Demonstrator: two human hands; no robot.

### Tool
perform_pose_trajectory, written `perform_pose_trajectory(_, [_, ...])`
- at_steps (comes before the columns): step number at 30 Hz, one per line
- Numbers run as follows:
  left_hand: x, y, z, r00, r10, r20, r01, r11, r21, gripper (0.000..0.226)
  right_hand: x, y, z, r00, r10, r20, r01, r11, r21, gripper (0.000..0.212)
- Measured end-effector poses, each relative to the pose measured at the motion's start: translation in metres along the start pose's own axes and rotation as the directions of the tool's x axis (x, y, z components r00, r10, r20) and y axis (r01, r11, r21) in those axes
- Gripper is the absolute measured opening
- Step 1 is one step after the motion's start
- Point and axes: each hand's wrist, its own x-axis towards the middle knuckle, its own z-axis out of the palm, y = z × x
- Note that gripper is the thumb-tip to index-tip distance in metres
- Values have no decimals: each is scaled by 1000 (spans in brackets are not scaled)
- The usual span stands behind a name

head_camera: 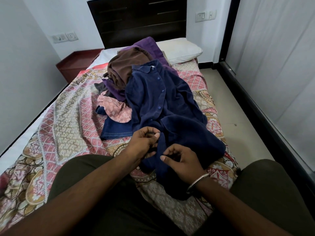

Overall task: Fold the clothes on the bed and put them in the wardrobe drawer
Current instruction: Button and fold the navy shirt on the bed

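A person's left hand (pixel 144 142) and right hand (pixel 183 160) work at the near hem of a navy shirt (pixel 163 108) spread on a bed (pixel 64 120). The left fingers curl and pinch the shirt's front edge between thumb and forefinger; the right fingers are bent, with the thumb tip on the same strip of cloth just below, though whether that hand truly grips the fabric cannot be told. A metal bangle (pixel 197 183) circles the right wrist.

The shirt lies collar away from the person, its buttons running up the middle, on a patterned pink and tan bedcover. Beside and behind it sits a heap of unfolded clothes: folded-looking jeans (pixel 117 128), a pink printed piece (pixel 115 109), a brown garment (pixel 126 68) and purple cloth (pixel 150 46). A white pillow (pixel 180 48) rests against the dark headboard (pixel 136 19), with a red nightstand (pixel 76 62) at the left.
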Motion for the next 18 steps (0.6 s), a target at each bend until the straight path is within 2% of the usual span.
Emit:
perform_pose_trajectory(4, [1,-1,-1,1000,-17,-10,17,1000,25,12,-2,2,2,991,73,-116,-72,997,12,20])
perform_pose_trajectory(6, [1,-2,-1,1000,-17,11,16,999,50,11,-1,2,3,986,121,-114,-119,993,22,24])
perform_pose_trajectory(8, [1,-3,0,1000,-4,18,3,998,65,11,-1,4,4,992,90,-90,-95,994,-52,17])
perform_pose_trajectory(11, [2,-3,0,1000,10,-19,-9,998,65,13,-6,7,7,981,-32,-190,0,987,-162,8])
perform_pose_trajectory(14, [2,-3,0,999,18,-46,-14,996,87,11,-11,4,8,955,-119,-271,58,973,-225,16])
perform_pose_trajectory(18, [2,-3,1,999,45,-22,-42,991,126,10,-14,3,12,974,-89,-206,33,965,-261,19])
